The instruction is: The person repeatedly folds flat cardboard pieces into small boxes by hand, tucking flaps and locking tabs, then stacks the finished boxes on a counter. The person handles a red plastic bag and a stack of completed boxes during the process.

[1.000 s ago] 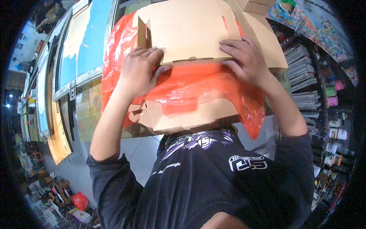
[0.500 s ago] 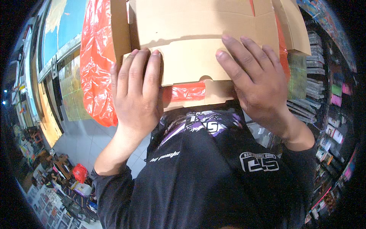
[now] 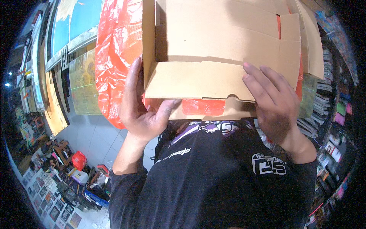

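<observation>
A brown cardboard box (image 3: 228, 36) lies unfolded in front of me, its left wall (image 3: 149, 42) standing up. Along its near edge, a flap with a small half-round notch (image 3: 194, 81) leans inward over the base. My left hand (image 3: 142, 112) is at the near left corner, fingers stretched up along the outside of the left wall. Its thumb reaches right, below the flap's edge. Over the flap's right end lies my right hand (image 3: 276, 101), fingers extended and its thumb hidden. Red plastic sheeting (image 3: 118, 68) shows under and beside the box.
Framed panels and boards (image 3: 57, 103) lean at the left. Stacked bundles (image 3: 314, 103) line the right side. Assorted clutter, including a red plastic bag (image 3: 79, 160), covers the tiled floor (image 3: 91, 135) at lower left.
My left hand has left the flap's top for the outside of the left wall, its thumb now spread. The flap tilts up more steeply. My right hand stays on its right end.
</observation>
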Tool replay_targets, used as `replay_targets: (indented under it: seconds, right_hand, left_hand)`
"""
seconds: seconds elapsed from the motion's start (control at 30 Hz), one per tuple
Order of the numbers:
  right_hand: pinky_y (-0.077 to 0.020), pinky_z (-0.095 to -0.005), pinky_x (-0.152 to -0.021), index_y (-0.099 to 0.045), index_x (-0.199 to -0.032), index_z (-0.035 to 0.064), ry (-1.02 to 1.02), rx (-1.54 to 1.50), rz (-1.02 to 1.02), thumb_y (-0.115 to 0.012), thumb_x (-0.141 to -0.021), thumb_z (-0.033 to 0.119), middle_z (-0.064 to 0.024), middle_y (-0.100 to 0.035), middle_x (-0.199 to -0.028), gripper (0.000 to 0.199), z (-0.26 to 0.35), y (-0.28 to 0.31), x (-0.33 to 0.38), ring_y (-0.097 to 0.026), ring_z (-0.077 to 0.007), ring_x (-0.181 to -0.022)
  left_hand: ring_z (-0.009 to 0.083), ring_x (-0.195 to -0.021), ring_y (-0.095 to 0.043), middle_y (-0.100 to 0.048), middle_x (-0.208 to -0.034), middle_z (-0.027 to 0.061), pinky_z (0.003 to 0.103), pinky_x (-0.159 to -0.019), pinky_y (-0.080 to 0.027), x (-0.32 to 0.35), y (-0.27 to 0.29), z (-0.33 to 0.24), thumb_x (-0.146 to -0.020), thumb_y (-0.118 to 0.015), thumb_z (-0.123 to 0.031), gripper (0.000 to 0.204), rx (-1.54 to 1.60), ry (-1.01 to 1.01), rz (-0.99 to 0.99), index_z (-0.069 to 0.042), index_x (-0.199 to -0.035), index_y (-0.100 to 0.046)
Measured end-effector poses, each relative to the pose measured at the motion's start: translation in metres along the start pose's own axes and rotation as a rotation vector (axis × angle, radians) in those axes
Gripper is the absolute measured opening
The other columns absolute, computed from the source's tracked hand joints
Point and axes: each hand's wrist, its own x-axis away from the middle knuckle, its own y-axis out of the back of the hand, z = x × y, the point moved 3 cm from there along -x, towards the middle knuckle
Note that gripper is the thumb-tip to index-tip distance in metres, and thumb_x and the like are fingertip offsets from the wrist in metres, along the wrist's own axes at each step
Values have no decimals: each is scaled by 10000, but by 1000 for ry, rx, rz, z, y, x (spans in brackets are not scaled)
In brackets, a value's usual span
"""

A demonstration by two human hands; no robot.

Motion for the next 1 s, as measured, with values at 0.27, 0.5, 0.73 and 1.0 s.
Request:
replay_targets:
  seconds: [0.27,0.5,0.73,1.0]
  right_hand:
    - [-498,-389,-759,-566,-1076,89,4,-98,58,-538,-694,0,-73,-626,-1124,393,-3,5,-6,-604,-310,-907]
    - [-465,-366,-718,-627,-973,113,21,-179,92,-539,-727,90,-41,-646,-1041,263,-7,3,0,-596,-248,-839]
    - [-452,-362,-683,-645,-924,96,42,-224,147,-561,-702,82,-53,-655,-931,237,-5,9,-1,-588,-229,-788]
    - [-457,-353,-654,-647,-903,75,35,-343,261,-592,-659,58,-73,-652,-907,251,-5,11,-2,-598,-233,-771]
  left_hand:
    - [288,-1034,-592,-585,-1132,199,427,-972,-387,-15,4,-20,-690,-726,-200,520,-619,-255,172,-33,-1163,-587]
    - [216,-800,-611,-615,-876,96,436,-914,-396,-29,-6,-40,-685,-557,-139,279,-686,-317,695,-24,-936,-591]
    - [231,-711,-587,-582,-808,105,366,-707,-460,-26,-21,-48,-652,-529,-145,292,-573,-282,758,1,-902,-563]
    - [215,-742,-601,-617,-865,72,342,-649,-438,-31,-18,-51,-616,-554,-170,332,-451,-98,980,-35,-918,-580]
